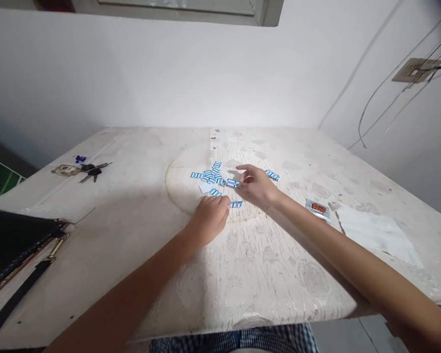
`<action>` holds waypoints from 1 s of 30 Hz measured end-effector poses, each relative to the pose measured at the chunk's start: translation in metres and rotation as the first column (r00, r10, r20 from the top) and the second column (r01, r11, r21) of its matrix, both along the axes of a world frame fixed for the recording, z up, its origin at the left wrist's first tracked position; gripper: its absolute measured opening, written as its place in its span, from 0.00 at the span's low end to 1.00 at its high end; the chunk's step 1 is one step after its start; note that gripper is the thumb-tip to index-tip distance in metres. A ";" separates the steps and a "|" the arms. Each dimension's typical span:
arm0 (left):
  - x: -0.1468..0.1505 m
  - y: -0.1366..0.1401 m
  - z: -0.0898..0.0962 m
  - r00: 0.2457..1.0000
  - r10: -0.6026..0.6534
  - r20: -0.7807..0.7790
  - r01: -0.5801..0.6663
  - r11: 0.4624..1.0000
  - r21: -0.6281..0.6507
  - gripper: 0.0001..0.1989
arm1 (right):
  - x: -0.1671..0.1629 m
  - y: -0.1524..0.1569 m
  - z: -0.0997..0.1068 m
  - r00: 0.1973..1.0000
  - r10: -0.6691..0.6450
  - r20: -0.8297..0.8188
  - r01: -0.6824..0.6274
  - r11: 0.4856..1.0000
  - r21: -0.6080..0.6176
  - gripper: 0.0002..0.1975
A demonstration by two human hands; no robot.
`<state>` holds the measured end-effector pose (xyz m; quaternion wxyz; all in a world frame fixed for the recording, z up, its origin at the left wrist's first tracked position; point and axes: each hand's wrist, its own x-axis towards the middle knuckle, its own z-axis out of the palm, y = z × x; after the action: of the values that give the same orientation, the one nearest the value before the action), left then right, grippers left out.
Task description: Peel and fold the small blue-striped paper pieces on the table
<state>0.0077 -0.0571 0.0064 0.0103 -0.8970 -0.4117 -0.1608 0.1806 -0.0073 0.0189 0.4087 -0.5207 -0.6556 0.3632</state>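
Observation:
Over the middle of the table my right hand (259, 185) pinches a small white slip with blue outlines (232, 183) between thumb and fingers. Just left of it lies a loose, overlapping pile of similar blue-and-white slips (211, 175). My left hand (212, 215) rests on the table in front of the pile, its fingers curled together. Another slip (236, 204) sticks out at its fingertips; whether they grip it I cannot tell. One more slip (215, 192) lies just beyond its knuckles. Behind my right hand are further slips (272, 175), partly hidden by it.
A pale patterned table cover (272, 284) spreads beneath everything. Keys with a keyring (91, 170) lie at left, near a crumpled blue bit (81, 159). A black bag with a strap (18, 250) sits at the left edge. At right are a small packet (318, 208) and a white sheet (378, 233).

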 end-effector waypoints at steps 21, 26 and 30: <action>-0.001 0.000 0.003 0.995 0.029 0.100 -0.016 0.993 -0.120 0.07 | -0.005 -0.051 -0.006 0.982 0.120 -0.144 -0.137 0.984 -0.113 0.10; 0.001 0.001 0.001 0.997 0.024 0.077 -0.016 0.994 -0.110 0.09 | -0.002 -0.048 -0.010 0.995 0.015 0.097 -0.022 0.997 0.079 0.13; 0.001 0.001 0.001 0.997 0.025 0.072 -0.018 0.995 -0.096 0.09 | 0.001 -0.044 -0.011 0.981 0.059 0.183 -0.072 0.995 0.069 0.14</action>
<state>0.0088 -0.0557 0.0073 -0.0459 -0.8854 -0.4288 -0.1734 0.1816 -0.0517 0.0084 0.3548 -0.5138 -0.7199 0.3030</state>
